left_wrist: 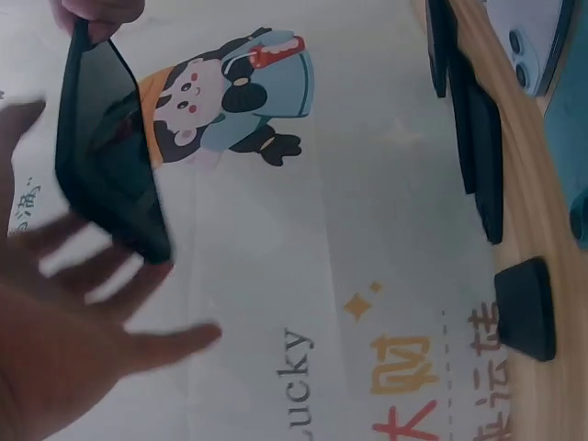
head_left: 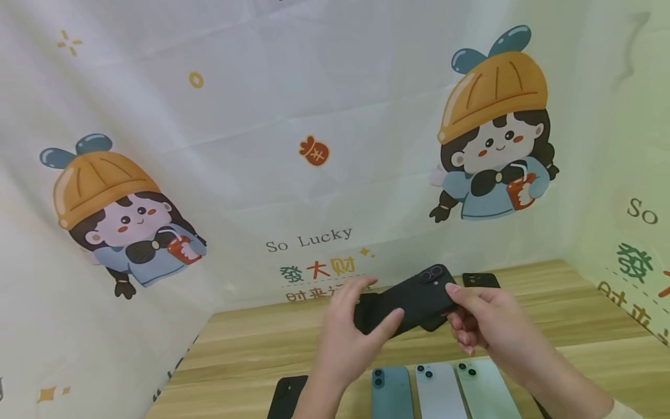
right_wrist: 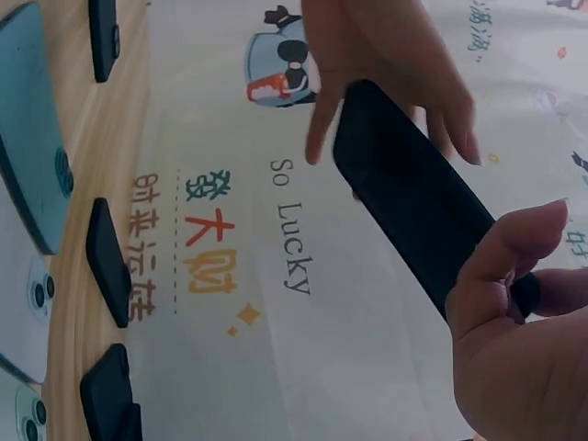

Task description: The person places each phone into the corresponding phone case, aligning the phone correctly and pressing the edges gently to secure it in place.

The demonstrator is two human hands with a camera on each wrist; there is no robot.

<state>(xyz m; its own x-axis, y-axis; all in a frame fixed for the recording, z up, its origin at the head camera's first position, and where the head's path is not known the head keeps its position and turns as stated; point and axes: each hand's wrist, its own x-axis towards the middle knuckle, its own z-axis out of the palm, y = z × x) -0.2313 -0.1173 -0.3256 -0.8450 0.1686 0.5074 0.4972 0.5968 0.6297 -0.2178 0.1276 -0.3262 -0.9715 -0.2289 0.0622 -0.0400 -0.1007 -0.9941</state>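
Observation:
A black phone (head_left: 413,302) is held up in the air, its camera end toward the right in the head view. My right hand (head_left: 497,320) pinches it at that end, thumb on the back near the cameras. Around the opposite end, my left hand (head_left: 348,334) is spread, thumb and fingers apart. In the left wrist view, the left fingers (left_wrist: 119,285) reach beside the lower end of the phone (left_wrist: 110,147). The right wrist view has the right thumb (right_wrist: 514,239) over one end of the phone (right_wrist: 404,184).
On the wooden table (head_left: 251,343), a teal phone (head_left: 392,393), a white phone (head_left: 441,393) and a pale green phone (head_left: 488,390) lie in a front row. A black phone (head_left: 287,398) lies left of them. Further black phones (head_left: 481,280) lie behind. A printed cloth (head_left: 235,174) hangs around the table.

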